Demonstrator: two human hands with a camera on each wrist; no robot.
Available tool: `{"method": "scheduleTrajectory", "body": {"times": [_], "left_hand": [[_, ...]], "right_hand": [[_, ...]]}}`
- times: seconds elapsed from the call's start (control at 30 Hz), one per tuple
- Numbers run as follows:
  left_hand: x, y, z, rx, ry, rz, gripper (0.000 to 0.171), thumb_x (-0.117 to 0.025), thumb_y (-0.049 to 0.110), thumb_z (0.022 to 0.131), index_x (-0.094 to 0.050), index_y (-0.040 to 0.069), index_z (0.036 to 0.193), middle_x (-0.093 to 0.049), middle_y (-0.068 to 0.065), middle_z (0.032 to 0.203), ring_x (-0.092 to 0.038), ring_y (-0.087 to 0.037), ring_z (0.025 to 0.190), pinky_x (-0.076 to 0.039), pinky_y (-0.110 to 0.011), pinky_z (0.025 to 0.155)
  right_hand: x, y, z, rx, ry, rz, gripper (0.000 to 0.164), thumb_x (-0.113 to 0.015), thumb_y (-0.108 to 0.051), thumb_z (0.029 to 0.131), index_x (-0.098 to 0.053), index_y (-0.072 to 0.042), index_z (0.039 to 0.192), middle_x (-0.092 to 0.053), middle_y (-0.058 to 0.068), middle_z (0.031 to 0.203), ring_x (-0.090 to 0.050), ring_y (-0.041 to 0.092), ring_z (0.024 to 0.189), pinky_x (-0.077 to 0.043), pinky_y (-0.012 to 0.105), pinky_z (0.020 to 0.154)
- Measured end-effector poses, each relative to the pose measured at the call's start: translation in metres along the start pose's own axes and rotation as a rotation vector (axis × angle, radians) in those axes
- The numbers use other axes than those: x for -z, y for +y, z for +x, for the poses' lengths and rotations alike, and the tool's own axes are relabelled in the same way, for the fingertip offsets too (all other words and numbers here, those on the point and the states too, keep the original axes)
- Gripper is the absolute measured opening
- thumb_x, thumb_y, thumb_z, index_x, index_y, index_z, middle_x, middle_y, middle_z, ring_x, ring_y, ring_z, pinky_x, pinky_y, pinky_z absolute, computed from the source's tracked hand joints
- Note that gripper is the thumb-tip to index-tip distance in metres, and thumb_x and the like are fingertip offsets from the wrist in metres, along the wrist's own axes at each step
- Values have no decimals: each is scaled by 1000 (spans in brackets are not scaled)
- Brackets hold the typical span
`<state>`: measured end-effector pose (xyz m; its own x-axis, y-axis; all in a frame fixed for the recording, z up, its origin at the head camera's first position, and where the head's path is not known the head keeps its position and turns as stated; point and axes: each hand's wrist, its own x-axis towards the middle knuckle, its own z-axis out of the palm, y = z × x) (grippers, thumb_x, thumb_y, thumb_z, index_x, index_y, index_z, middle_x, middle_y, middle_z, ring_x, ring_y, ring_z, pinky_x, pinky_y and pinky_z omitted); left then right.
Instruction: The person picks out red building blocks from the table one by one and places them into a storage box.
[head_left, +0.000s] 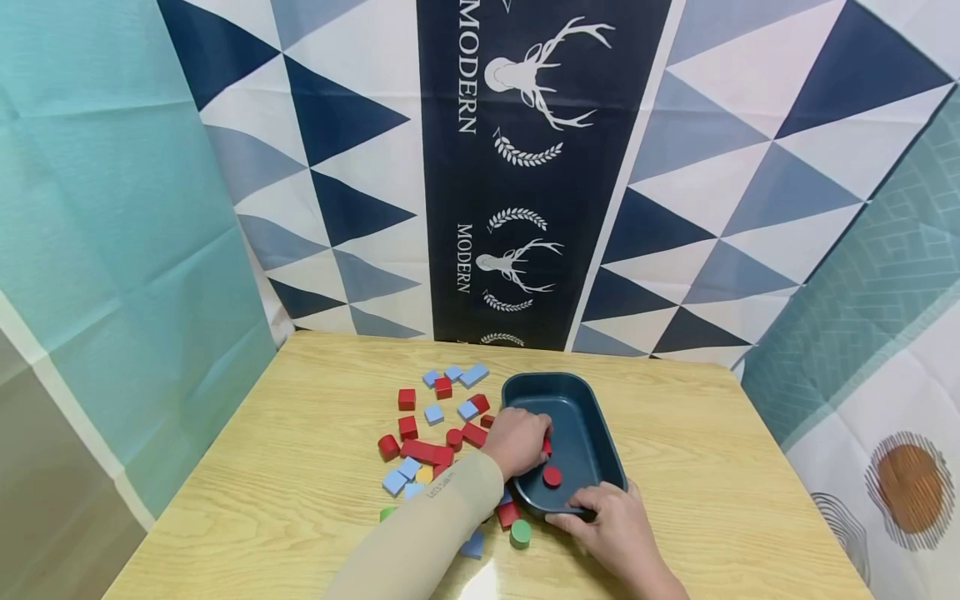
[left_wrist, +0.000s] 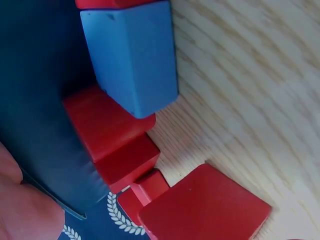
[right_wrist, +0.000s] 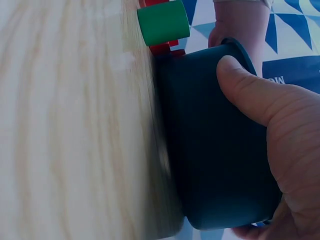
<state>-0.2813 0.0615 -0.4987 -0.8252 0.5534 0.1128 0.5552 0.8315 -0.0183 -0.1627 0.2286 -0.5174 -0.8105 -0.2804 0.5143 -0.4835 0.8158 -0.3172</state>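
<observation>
A deep dark teal tray [head_left: 577, 425] rests on the table. My left hand [head_left: 519, 437] reaches over its left rim, and its fingertips pinch a red block [head_left: 547, 447] that is mostly hidden behind them. Inside the tray lies a red cylinder [head_left: 552, 477]. My right hand [head_left: 611, 518] grips the near right corner, thumb on the outer wall [right_wrist: 210, 140] in the right wrist view. Just outside the tray, the left wrist view has a blue block [left_wrist: 132, 60] and red blocks [left_wrist: 205, 205] close to the left hand.
Red and light blue blocks lie scattered left of the tray, among them a long red block [head_left: 422, 452] and a blue block [head_left: 474, 375]. A green cylinder [head_left: 521, 534] stands by the near left corner. A yellow piece [head_left: 424, 474] shows beside the left sleeve. Patterned cloth hangs behind the table.
</observation>
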Motion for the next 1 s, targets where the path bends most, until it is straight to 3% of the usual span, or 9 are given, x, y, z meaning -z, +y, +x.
{"method": "scheduleTrajectory", "body": {"times": [0.17,0.27,0.37,0.5,0.63,1.0], "left_hand": [[-1,-1,0,6,-3,-23,32,-76,49,82,-69,27,104,-66,11,83,-53,-9,74,-49,-29,80],[-2,-2,0,8,-1,-34,31,-76,49,82,-70,27,104,-66,11,85,-54,-9,75,-49,-28,81],[-3,-3,0,4,3,-34,30,-76,49,82,-70,27,103,-66,12,84,-53,-9,74,-49,-28,80],[-1,-2,-1,-8,12,-17,28,-77,49,82,-71,27,100,-65,12,81,-53,-9,72,-49,-28,78],[0,-1,-1,-24,32,-4,28,-78,49,80,-72,28,98,-66,12,80,-55,-9,73,-49,-29,77],[3,1,-1,-16,21,-31,30,-77,50,81,-72,29,101,-68,12,88,-56,-9,80,-49,-29,82]], "right_hand": [[0,-2,0,62,41,-28,28,-89,-48,62,-64,-33,63,-58,-22,63,-53,4,67,-21,72,101],[1,-2,1,113,66,-35,29,-88,-47,63,-64,-32,63,-58,-21,61,-54,4,66,-13,71,105],[1,-1,3,166,86,-22,28,-88,-45,64,-65,-28,64,-59,-19,61,-56,5,65,-22,65,106],[-1,2,4,208,99,-20,29,-88,-44,65,-66,-26,64,-61,-17,61,-55,2,60,-43,47,88],[-3,6,3,215,110,-15,28,-88,-44,65,-66,-27,65,-62,-18,62,-52,-2,57,-40,39,69],[-6,9,0,226,103,-25,25,-85,-46,69,-69,-27,66,-64,-18,63,-54,-1,58,-40,39,69]]}}
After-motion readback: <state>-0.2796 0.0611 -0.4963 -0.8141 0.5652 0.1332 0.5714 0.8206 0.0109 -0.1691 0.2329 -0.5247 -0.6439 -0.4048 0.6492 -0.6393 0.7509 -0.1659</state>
